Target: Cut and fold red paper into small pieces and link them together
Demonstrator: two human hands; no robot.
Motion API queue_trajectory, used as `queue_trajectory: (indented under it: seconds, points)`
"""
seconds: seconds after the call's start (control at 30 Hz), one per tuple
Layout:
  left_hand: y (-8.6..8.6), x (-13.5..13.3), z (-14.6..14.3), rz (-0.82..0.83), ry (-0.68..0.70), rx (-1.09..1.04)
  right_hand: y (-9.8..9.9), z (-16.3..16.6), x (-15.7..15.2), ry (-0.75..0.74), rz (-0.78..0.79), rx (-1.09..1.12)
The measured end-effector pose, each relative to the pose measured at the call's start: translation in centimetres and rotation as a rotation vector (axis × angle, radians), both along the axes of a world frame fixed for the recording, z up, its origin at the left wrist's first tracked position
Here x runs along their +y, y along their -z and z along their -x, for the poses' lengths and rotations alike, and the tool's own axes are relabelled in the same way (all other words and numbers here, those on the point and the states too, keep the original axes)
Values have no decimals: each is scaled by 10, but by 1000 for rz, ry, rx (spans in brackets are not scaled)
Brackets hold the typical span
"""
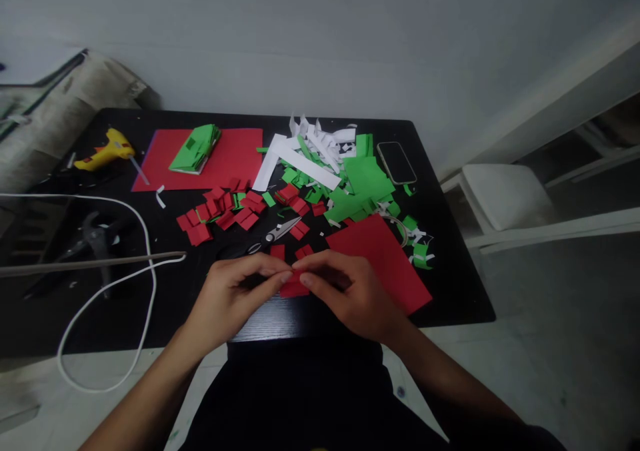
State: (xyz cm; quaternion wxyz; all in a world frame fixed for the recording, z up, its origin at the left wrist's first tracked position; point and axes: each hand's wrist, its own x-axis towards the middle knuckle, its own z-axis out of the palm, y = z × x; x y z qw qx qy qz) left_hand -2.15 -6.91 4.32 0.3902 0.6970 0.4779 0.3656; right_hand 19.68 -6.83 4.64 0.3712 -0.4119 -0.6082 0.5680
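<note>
Near the table's front edge, my left hand (245,291) and my right hand (345,288) pinch a small red piece of paper (294,284) between thumbs and fingertips. The fingertips cover part of it. Just beyond my hands lie scissors (273,236) with their blades pointing right. Several small folded red paper pieces (215,211) are spread past the scissors, a few green ones among them. A large red sheet (383,261) lies beside my right hand.
Green paper scraps (367,178) and white paper strips (310,161) are heaped at the back. A phone (397,162) lies at right. A green folded paper stack (196,148) rests on red sheets (240,161). A yellow glue gun (107,151) and white cable (150,264) are at left.
</note>
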Motion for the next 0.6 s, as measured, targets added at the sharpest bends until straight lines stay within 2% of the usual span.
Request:
queue_trajectory:
  seconds: [0.13, 0.27, 0.37, 0.47, 0.6]
  points:
    - [-1, 0, -2, 21, -61, -26, -2, -2, 1, -81, -68, -4]
    - [-1, 0, -4, 26, -71, -40, 0, -1, 2, -22, -235, -74]
    - [-2, -1, -4, 0, -45, -30, 1, 0, 2, 17, -303, -85]
    - [-4, -2, -2, -33, 8, -19, 3, 1, 0, 47, -278, -91]
    - [-3, -4, -1, -83, 75, -13, 6, 4, -2, 158, -124, -58]
